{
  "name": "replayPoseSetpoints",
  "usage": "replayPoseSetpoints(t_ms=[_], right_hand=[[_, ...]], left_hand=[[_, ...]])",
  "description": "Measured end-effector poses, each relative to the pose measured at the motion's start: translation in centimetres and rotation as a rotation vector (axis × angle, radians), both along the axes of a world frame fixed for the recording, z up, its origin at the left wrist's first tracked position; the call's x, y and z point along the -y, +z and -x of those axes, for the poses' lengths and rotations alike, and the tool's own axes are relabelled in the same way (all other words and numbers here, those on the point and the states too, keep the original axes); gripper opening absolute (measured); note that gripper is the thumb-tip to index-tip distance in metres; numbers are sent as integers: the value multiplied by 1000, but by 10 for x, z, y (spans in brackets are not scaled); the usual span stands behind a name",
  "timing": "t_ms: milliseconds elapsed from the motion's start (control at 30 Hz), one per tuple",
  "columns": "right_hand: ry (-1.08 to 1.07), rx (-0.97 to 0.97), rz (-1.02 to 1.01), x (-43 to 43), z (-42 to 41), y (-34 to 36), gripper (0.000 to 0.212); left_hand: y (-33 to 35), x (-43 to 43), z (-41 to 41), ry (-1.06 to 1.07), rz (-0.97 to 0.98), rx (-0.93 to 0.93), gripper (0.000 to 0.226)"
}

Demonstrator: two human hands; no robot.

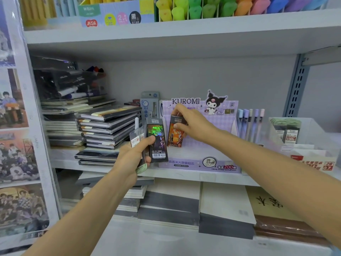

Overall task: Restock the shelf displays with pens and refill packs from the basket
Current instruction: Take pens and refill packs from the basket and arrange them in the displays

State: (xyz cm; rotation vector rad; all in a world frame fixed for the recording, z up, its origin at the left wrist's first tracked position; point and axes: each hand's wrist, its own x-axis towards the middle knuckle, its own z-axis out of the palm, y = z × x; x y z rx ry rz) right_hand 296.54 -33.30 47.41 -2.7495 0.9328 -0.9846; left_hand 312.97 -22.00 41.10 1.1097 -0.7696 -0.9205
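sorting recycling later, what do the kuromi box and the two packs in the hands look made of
Kuromi box: likely matte printed cardboard, with folded panels and cut-out header. Orange pack, pinched by the right hand: glossy, plastic or coated card. Black pack in the left hand: same gloss, with a holographic patch.

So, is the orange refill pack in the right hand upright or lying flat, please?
Upright: the orange rectangular refill pack is on end, dark header uppermost, gripped by the right hand.

Two hands, at least three packs, one display box, five pens.
The left hand (132,156) holds one dark refill pack (157,143) and at least one clear pack (136,137). The right hand (191,124) holds one orange pack (175,134). One purple display box (201,159) has five pens (251,124) standing beside it.
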Motion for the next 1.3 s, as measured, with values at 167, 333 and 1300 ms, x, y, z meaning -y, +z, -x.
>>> replayPoseSetpoints(t_ms=[167,333,1300], right_hand=[[-55,29,217,1,-7,-13,32],[-136,55,336,-5,-4,-18,38],[38,389,-72,-20,26,4,17]], left_hand=[[0,-1,0,-1,-11,26,25],[4,-7,-2,-22,-7,92,23],[19,-21,8,-253,137,-18,17]])
